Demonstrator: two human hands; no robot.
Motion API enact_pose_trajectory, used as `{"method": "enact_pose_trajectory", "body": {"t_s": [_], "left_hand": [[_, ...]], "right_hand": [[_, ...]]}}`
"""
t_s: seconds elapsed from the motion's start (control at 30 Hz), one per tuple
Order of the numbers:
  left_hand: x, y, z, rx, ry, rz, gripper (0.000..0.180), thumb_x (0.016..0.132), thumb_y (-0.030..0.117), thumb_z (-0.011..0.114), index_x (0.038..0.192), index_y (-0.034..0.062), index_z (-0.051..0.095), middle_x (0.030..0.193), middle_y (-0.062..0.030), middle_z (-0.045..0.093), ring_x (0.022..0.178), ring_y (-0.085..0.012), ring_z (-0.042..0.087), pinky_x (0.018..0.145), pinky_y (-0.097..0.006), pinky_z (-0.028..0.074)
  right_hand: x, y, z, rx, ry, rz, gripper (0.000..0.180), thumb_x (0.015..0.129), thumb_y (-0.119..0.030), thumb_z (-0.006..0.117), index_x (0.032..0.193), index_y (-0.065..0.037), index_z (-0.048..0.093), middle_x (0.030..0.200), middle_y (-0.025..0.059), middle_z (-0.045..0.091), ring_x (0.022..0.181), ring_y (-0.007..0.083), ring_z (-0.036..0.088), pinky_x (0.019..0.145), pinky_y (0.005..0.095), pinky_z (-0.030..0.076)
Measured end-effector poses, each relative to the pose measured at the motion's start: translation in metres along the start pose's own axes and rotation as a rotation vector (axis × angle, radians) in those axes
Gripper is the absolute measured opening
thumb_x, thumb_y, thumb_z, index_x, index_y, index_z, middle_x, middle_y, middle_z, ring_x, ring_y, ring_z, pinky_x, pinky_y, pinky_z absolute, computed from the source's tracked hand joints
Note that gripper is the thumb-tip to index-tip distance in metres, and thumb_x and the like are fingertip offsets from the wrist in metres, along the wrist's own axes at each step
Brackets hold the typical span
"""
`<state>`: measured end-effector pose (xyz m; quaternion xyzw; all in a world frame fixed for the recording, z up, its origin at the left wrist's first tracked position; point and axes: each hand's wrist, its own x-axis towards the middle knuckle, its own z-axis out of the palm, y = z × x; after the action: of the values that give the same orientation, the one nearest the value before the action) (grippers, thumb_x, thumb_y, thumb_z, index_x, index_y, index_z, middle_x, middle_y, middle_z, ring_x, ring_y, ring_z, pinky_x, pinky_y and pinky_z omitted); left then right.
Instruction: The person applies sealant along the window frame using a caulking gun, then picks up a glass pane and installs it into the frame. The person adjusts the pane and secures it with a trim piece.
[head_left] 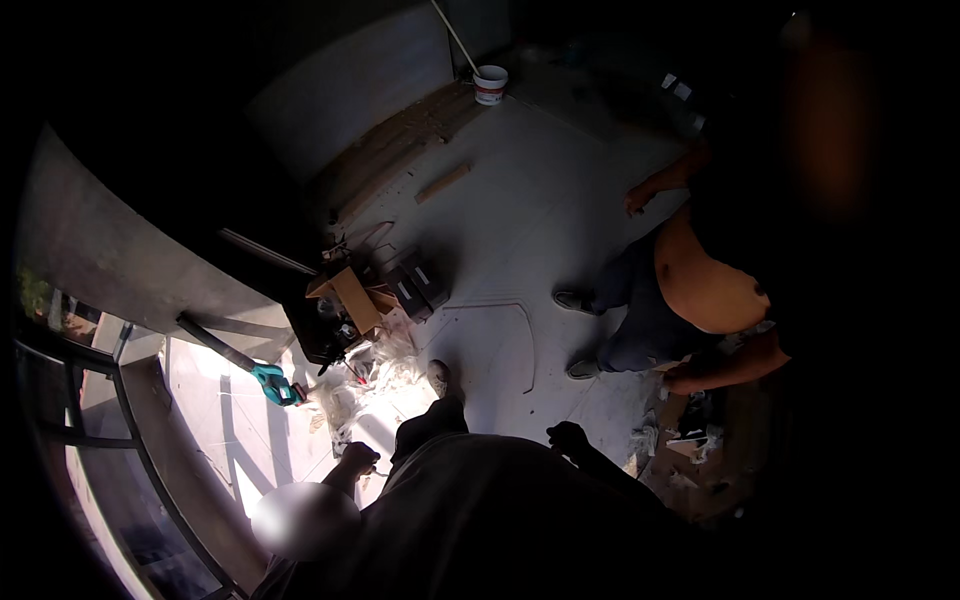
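My left hand (357,460) hangs low beside my left thigh, over the sunlit floor. Its fingers are curled closed; whatever they may hold is too small to make out. In shadow on my other side, my right hand (570,439) shows as a dark outline with bent fingers, and its inside is hidden. Neither hand visibly touches any object nearby. Ahead of my left hand lies crumpled clear plastic wrap (385,368). Farther left, a teal blower (274,384) with a long black tube (217,342) rests near the low wall.
An open cardboard box (355,300) and black boxes (418,284) stand ahead. A thin bent cord (532,345) lies across the floor. Another person (640,300) stands at the right, near scattered debris (692,440). Farther off are a wood strip (443,184) and a white bucket (490,88) with a pole.
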<state>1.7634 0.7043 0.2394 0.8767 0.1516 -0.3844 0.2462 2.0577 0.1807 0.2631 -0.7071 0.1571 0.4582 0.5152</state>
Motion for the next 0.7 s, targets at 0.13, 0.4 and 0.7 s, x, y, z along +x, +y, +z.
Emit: {"method": "enact_pose_trajectory", "body": {"t_s": [0.13,0.4,0.7], "left_hand": [[0.078,-0.020,-0.023,-0.591,-0.277,-0.401,0.017,0.095,0.017,0.062,0.088,0.0056,0.072,0.082,-0.0093,0.073,0.070,-0.0226,0.073,0.055,-0.039,0.058],[0.264,0.021,-0.265,-0.241,-0.122,-0.053,0.014,0.090,0.013,0.062,0.081,0.0035,0.069,0.074,-0.0110,0.068,0.062,-0.0277,0.068,0.054,-0.043,0.053],[0.479,0.058,-0.535,-0.165,0.471,0.442,0.018,0.081,0.019,0.070,0.090,0.0035,0.065,0.082,-0.0122,0.065,0.076,-0.0285,0.066,0.063,-0.044,0.055]], "right_hand": [[0.068,-0.044,0.002,-1.249,-0.093,-0.792,0.014,0.090,-0.025,0.063,0.086,-0.012,0.066,0.079,0.0131,0.066,0.081,0.0321,0.068,0.068,0.0472,0.054],[0.197,-0.137,-0.086,-1.344,-0.012,-0.092,0.018,0.084,-0.022,0.062,0.098,-0.020,0.072,0.084,0.0118,0.068,0.091,0.0323,0.069,0.072,0.0496,0.054],[0.278,-0.387,-0.086,-1.283,0.167,-0.571,0.017,0.085,-0.023,0.058,0.088,-0.012,0.071,0.085,0.0155,0.070,0.086,0.0382,0.069,0.073,0.0527,0.054]]}}
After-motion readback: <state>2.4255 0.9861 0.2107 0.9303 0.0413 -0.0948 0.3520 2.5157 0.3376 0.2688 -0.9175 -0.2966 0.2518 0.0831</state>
